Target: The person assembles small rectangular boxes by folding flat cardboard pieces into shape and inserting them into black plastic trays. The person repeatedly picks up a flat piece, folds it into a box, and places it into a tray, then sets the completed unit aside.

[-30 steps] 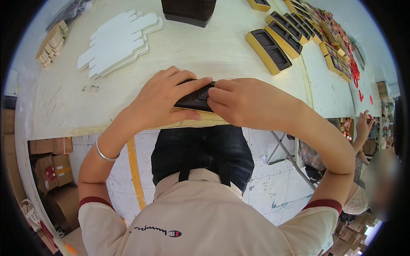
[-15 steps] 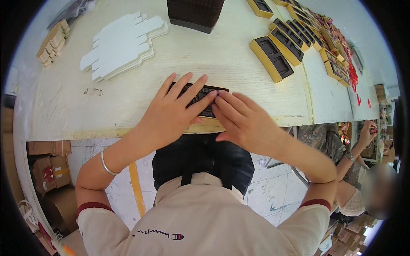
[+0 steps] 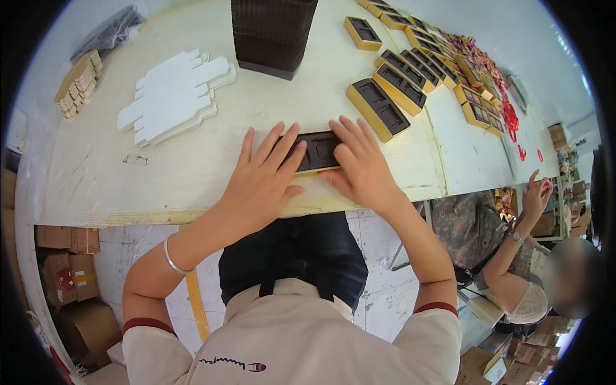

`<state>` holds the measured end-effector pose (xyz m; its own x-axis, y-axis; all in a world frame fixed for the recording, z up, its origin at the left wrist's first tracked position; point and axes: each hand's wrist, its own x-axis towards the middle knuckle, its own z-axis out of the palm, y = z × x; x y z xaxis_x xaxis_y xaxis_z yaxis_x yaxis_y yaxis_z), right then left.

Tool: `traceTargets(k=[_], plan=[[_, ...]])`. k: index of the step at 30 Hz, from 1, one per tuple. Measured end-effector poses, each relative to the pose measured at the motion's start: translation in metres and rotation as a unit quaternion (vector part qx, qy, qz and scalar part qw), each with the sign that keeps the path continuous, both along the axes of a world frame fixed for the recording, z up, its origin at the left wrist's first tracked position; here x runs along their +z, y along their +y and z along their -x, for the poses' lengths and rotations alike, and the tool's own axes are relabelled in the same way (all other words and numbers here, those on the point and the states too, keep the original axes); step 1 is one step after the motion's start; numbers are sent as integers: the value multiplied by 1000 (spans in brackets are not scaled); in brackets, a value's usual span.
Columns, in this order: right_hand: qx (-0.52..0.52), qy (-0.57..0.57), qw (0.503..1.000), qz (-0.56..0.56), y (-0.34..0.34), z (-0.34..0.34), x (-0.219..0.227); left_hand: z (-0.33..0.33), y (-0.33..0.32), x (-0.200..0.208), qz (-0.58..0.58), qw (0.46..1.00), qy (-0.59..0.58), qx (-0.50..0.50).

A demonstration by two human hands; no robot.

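Note:
Near the table's front edge lies a small gold box with a dark moulded plastic tray (image 3: 319,149) in it, crosswise in front of me. My left hand (image 3: 253,186) rests over its left part with the fingers spread and the thumb apart. At the right end my right hand (image 3: 362,167) has its thumb by the near side and its fingers over the far side, closed on the box. A strip of gold shows along the near edge between my hands. The hands hide both ends of the box.
Beyond my hands stands a tall stack of dark plastic trays (image 3: 273,38). White flat card blanks (image 3: 173,96) lie left. Gold boxes with dark trays (image 3: 378,110) are grouped right, near red ribbon (image 3: 510,122). A co-worker's hand (image 3: 534,196) holds something red.
My right hand has moved from the middle of the tray to the box's right end, uncovering its compartments. My left hand stays spread over the left part. The whole view has shifted slightly.

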<state>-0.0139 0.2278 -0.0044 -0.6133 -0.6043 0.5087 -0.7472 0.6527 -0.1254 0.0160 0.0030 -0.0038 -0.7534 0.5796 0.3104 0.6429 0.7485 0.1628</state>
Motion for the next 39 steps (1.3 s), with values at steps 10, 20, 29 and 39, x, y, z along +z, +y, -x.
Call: traceTargets(k=[10,20,29,39], plan=[[-190,73,978,-38,72,77,-1,-49,-18,107,-545,631,-336,-438],[-48,116,988,95,-59,97,22,-93,-33,134,-558,565,-247,-556],[-36,-44,973,222,-56,100,-10,25,-134,58,-122,978,5,168],[-32,-89,964,247,-53,105,-13,76,-181,42,14,965,-139,221]])
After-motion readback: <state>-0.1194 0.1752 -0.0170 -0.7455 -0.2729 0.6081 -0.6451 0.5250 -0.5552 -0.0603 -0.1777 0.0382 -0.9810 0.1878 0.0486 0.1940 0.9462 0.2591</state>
